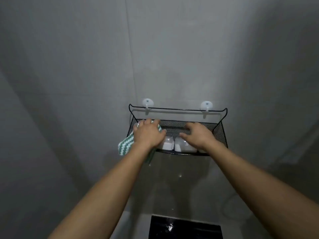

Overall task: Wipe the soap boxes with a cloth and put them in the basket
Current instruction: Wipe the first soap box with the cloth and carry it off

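Soap boxes, two visible: the left soap box [167, 143] and the right soap box [183, 145], translucent white plastic with rounded lids, sit side by side and nearly touching inside the black mesh basket [220, 133], against its front rim. Basket hangs by a top rail from two white wall hooks [148, 102] on a grey wall.

Left hand [148, 133]: lies over the basket's left end, fingers spread and bent down over a green-and-white zigzag cloth [126, 144], which it holds; the cloth's loose end hangs outside the basket below the wrist. Whether another box lies beneath this hand cannot be told.

Right hand [198, 135]: rests on top of the right soap box, fingers curved down over its far edge; whether it truly clasps the box or merely touches it cannot be told.

Handling, by judgement: boxes likely light, rigid and smooth, slippery if wet; lids may lift off if taken by the top alone. Best hold appears to be across the short sides, thumb and fingers on opposite walls below the lid seam. Cloth is soft and limp, conforming to corners.

Below: a dark glossy surface [184, 228], partly seen.
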Motion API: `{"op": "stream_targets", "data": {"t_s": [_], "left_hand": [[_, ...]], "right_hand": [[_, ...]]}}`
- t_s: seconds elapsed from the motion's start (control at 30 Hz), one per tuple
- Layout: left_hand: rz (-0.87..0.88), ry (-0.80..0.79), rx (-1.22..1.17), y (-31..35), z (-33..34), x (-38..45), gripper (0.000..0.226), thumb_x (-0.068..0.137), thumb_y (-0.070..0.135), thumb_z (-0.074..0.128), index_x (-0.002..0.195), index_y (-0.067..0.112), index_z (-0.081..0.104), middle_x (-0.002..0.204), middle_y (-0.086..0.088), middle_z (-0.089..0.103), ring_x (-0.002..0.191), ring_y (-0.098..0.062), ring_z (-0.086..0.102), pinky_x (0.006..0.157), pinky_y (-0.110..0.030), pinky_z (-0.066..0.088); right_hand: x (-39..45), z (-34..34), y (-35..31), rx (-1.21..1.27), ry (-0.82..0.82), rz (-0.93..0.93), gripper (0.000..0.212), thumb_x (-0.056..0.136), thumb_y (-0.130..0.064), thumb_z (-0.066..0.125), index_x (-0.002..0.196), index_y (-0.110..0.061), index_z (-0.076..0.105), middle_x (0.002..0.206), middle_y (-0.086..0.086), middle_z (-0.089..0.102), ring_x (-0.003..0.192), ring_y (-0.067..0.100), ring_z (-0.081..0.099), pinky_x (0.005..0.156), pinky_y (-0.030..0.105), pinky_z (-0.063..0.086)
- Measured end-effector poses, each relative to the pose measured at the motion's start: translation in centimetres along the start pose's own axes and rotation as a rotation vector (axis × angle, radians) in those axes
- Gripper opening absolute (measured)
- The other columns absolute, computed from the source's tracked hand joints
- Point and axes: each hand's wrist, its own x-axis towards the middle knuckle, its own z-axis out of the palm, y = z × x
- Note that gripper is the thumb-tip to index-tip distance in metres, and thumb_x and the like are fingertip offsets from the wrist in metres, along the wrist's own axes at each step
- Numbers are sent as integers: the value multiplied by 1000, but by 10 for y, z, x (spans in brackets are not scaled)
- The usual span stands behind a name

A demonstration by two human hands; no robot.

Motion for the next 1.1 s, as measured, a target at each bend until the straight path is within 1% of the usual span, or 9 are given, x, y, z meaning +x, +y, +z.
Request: {"op": "stream_targets", "data": {"t_s": [0.13,0.4,0.57,0.73,0.8,0.87,0.93,1.0,1.1], "left_hand": [[34,1,37,-20,2,23,59,90,61,41,140,31,46,146,-6,47,133,-30,41,109,-52,27],[65,-201,54,-36,1,45,63,78,64,58,135,38,47,135,-1,52,126,-28,43,103,-50,30],[33,-94,12,-30,-8,43,33,80,23,65,109,37,56,110,3,53,115,-26,45,89,-44,28],[-12,98,-135,-23,-16,38,33,79,-6,50,85,25,60,94,6,58,98,-21,51,81,-38,28],[-33,127,-215,-25,-24,34,37,78,-11,46,81,23,58,88,7,57,90,-19,52,80,-37,33],[-54,147,-282,-32,-35,30,35,77,-13,42,83,19,56,83,6,54,85,-20,52,71,-33,38],[-81,184,-301,-45,-47,25,34,77,-11,40,90,16,57,83,5,54,83,-21,50,63,-32,35],[-128,204,-308,-59,-57,18,35,78,-10,40,94,16,56,87,2,54,83,-23,50,65,-35,36],[-229,198,-366,-80,-66,4,38,76,-9,38,89,23,54,81,-4,55,72,-23,50,57,-34,34]], "right_hand": [[19,6,-9,9,-93,8,50,95,-53,54,133,-22,56,139,6,57,127,28,53,104,43,45],[53,23,-6,42,-255,-23,46,97,-47,54,136,-22,56,143,6,55,129,26,52,105,39,43],[73,30,-4,68,-350,-82,43,100,-43,52,137,-21,55,144,7,54,129,26,51,105,36,41],[88,32,-9,37,-438,-144,38,101,-36,52,132,-16,59,137,9,58,123,26,54,102,33,42],[93,33,-11,43,-459,-168,35,101,-34,52,128,-14,61,133,9,60,120,26,56,101,34,44],[96,34,-16,64,-474,-192,34,101,-33,52,126,-12,62,130,10,62,117,26,57,102,36,45],[99,35,-23,90,-492,-221,38,101,-37,52,127,-11,62,130,10,61,117,25,57,102,36,44],[101,37,-33,102,-516,-254,43,101,-42,50,129,-11,62,133,10,60,119,25,56,103,35,44],[107,44,-48,139,-547,-279,53,99,-52,50,129,-10,60,135,10,58,119,27,56,98,33,43]]}}
